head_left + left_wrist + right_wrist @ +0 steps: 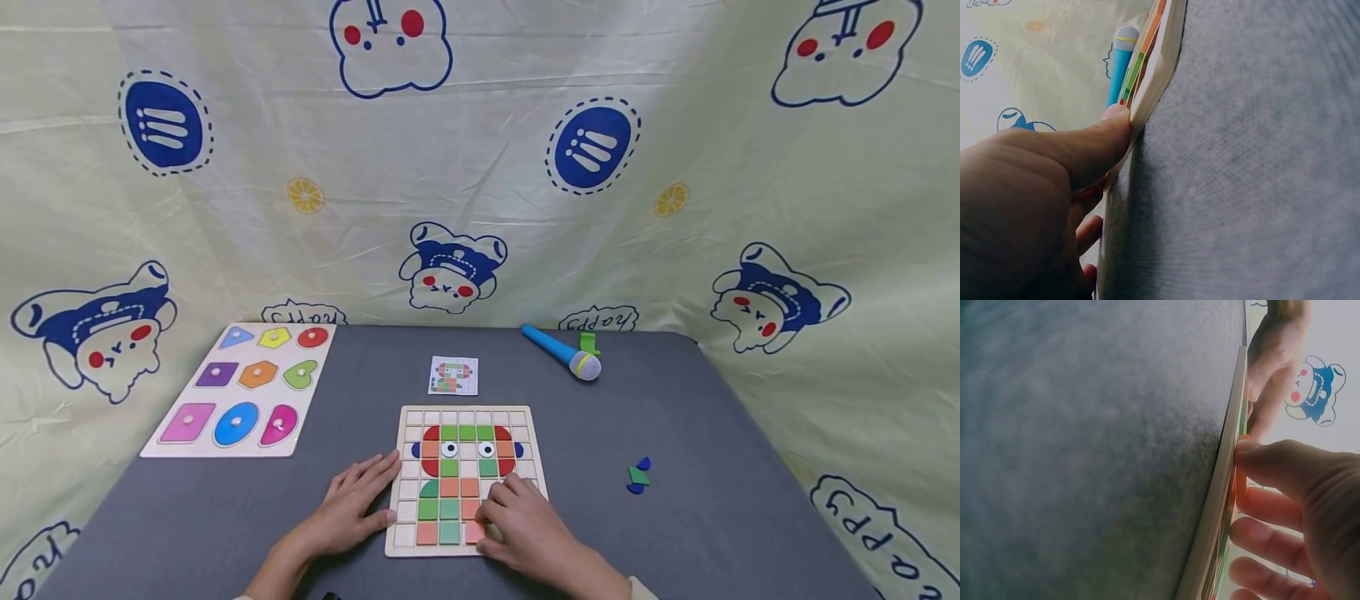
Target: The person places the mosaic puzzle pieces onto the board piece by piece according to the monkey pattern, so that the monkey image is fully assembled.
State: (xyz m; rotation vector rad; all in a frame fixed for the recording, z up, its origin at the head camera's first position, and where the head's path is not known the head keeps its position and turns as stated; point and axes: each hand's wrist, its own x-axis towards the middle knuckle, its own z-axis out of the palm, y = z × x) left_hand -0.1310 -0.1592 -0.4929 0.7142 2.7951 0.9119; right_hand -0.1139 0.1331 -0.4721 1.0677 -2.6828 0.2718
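A wooden grid board (395, 533) lies on the table, partly filled with red, green, teal and orange tiles and two eye tiles. My right hand (525, 525) is over its lower right, hiding several cells. Between thumb and index finger it pinches an orange square tile (1242, 481), tilted at the bottom row in the right wrist view. That same orange tile (473, 532) shows beside my thumb from above. My left hand (347, 504) rests along the board's left side, fingers extended, with the thumb (1113, 128) touching the edge.
A small pattern card (453, 376) lies behind the board. Farther back are a blue toy microphone (558, 350) and a green piece (588, 342). Two blue half-round pieces and a green diamond (638, 476) lie at right. A shape puzzle board (225, 408) sits at left.
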